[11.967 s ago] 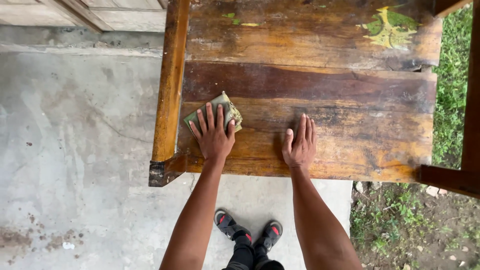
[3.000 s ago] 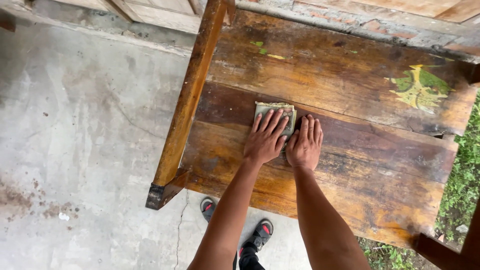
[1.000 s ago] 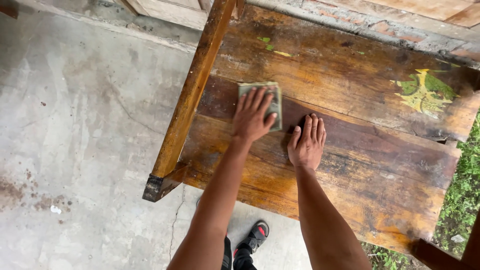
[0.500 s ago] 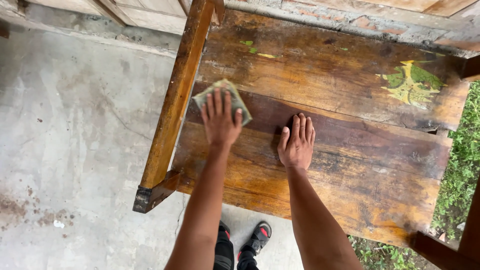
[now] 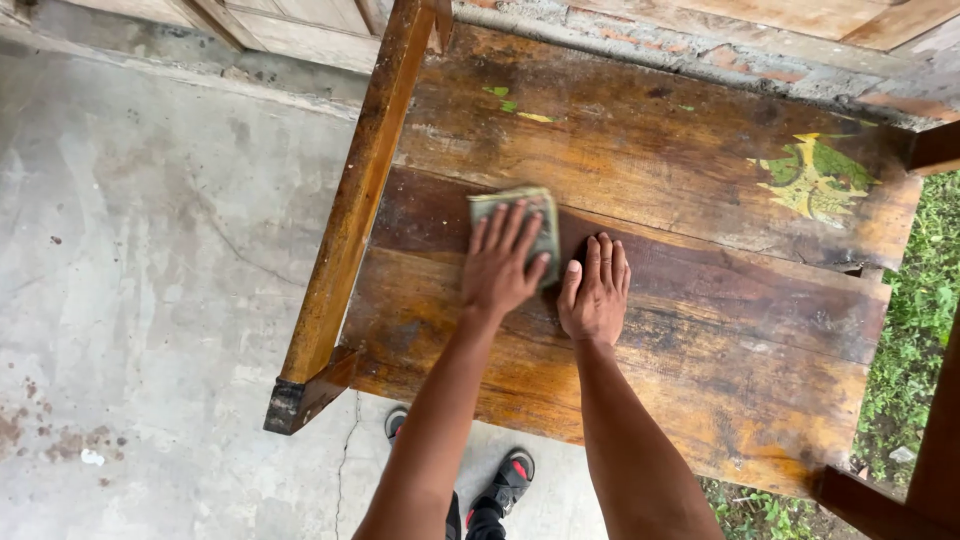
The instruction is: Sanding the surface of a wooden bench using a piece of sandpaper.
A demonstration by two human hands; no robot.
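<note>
The left hand (image 5: 503, 262) lies flat on a folded green pad (image 5: 517, 222); its fingers are spread out and pressed down on the pad, not curled around it; the pad's far edge and right side stick out past the fingertips. The pad sits on the wooden table (image 5: 700, 330), on the dark middle plank, nearer the left edge than the right edge; it is well apart from the near edge.

The right hand (image 5: 594, 293) lies flat on the bare wood just beside the left hand; its fingers are straight and close together, holding nothing; its thumb is almost touching the left hand, and I cannot tell if they touch.

The table top is made of long planks, wet-looking and brown; a patch of yellow and green paint (image 5: 812, 178) shows near the far right corner; small green specks (image 5: 508, 98) lie near the far left corner. A wooden rail (image 5: 355, 210) runs along the left edge, from the far corner to the near corner.

Below the near edge are the person's black shoes (image 5: 500, 484) on the grey concrete floor (image 5: 150, 300); grass (image 5: 920, 330) grows past the right edge.
</note>
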